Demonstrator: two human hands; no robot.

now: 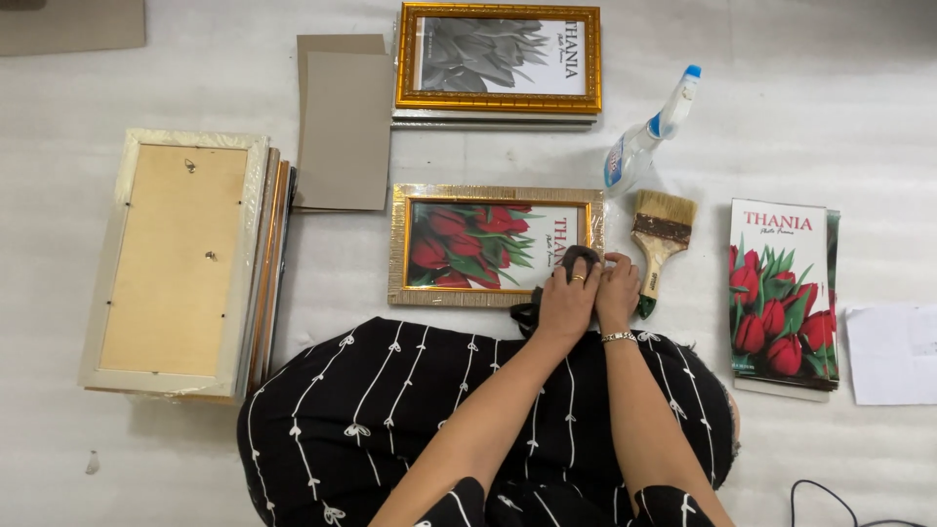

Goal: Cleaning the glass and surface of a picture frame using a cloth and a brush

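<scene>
Two hands sit close together at the lower right corner of a gold picture frame (495, 245) with red tulips inside. The left hand (568, 304) presses a dark cloth (576, 259) on the glass, its fingers curled around the cloth. The right hand (617, 291) rests just beside it on the frame's edge, fingers bent; it is hard to tell if they grip anything. The frame lies flat on the white floor (781, 117), right in front of the person's lap. The wiping looks part way done, at one corner only. Just to the right lie a paintbrush (661, 234) and a spray bottle (644, 137), then a pile of tulip prints (781, 293). To the left is a stack of frames (176, 263) lying face down. Farther off are grey boards (344, 127) and another gold frame (498, 59).
</scene>
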